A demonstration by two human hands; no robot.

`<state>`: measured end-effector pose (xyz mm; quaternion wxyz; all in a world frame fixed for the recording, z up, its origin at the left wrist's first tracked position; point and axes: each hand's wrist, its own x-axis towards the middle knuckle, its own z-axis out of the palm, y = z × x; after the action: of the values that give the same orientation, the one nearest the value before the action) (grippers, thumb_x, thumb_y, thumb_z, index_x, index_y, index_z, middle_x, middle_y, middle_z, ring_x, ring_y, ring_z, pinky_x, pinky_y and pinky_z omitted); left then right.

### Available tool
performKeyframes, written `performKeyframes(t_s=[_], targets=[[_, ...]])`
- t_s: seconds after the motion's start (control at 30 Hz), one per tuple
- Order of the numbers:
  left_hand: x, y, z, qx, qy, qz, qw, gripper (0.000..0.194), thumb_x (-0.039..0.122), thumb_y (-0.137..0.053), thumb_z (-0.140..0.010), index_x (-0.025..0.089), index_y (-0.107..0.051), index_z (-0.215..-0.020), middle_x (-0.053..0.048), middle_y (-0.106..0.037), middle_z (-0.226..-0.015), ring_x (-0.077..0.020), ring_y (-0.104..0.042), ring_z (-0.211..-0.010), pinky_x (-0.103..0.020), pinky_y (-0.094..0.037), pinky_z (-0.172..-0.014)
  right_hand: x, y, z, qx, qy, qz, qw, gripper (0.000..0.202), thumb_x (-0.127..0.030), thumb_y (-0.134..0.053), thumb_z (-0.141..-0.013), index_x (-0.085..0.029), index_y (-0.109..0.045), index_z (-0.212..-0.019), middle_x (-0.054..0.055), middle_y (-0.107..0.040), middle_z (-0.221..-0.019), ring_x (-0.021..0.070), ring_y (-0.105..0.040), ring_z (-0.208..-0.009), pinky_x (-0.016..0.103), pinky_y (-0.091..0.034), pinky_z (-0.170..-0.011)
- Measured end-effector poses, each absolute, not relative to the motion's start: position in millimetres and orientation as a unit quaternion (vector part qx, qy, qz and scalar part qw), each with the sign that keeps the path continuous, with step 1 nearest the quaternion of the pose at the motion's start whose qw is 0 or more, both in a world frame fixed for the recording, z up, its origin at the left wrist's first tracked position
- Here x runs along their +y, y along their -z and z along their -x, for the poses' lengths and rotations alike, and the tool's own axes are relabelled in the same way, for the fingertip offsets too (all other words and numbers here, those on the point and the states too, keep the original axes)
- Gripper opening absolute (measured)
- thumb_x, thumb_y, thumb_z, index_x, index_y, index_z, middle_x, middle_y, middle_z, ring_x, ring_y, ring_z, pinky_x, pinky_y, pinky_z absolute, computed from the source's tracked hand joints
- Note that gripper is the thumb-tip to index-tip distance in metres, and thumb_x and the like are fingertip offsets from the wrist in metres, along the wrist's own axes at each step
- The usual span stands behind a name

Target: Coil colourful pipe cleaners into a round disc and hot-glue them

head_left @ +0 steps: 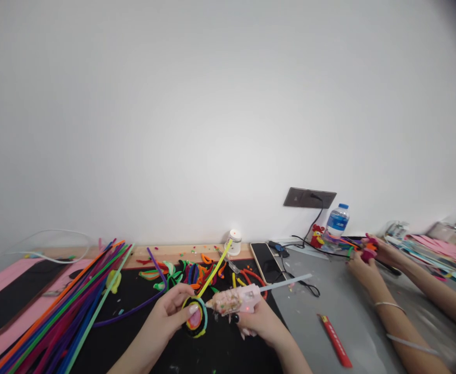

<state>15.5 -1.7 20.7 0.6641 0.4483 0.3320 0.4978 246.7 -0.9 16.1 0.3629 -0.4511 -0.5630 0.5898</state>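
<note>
In the head view my left hand (177,309) pinches a round coiled disc (195,318) with a pink centre and orange, black, yellow and light blue rings. A yellow pipe cleaner (214,271) slants up from the disc's top edge. My right hand (257,321) is wrapped round a pink decorated glue gun (233,301) with a small red light. The gun's tip meets the right rim of the disc. A long translucent glue stick (286,282) sticks out of the gun's back end. Both hands are above a black mat (126,348).
Long coloured pipe cleaners (72,306) lie at left, cut pieces (192,272) behind my hands. A white cup (233,243), phone (267,262), water bottle (337,221) and red packet (335,340) stand or lie rightward. Another person's hands (368,265) hold a dark pink item at right.
</note>
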Motion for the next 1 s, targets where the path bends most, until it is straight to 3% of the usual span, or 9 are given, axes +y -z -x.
performKeyframes(t_s=[0.67, 1.0], targets=[[-1.7, -18.5, -16.2, 0.329, -0.501, -0.435, 0.672, 0.016, 0.025, -0.071, -0.073, 0.022, -0.058, -0.082, 0.005, -0.061, -0.062, -0.0113, -0.053, -0.057, -0.021, -0.038, -0.054, -1.1, -13.8, -246.2, -0.551, -0.580, 0.470, 0.374, 0.040, -0.038, -0.069, -0.064, -0.010, -0.060, -0.091, -0.010, -0.045, -0.039, 0.0031, -0.031, -0.032, 0.015, -0.021, -0.033], [-3.7, -23.8, -18.1, 0.314, -0.520, -0.423, 0.673, 0.020, 0.027, -0.075, -0.067, 0.021, -0.058, -0.078, 0.006, -0.062, -0.061, -0.0103, -0.052, -0.054, -0.021, -0.036, -0.053, -1.3, -14.5, -245.4, -0.548, -0.591, 0.454, 0.381, 0.045, -0.041, -0.068, -0.063, -0.010, -0.058, -0.094, -0.012, -0.042, -0.036, 0.0035, -0.029, -0.030, 0.017, -0.024, -0.033]])
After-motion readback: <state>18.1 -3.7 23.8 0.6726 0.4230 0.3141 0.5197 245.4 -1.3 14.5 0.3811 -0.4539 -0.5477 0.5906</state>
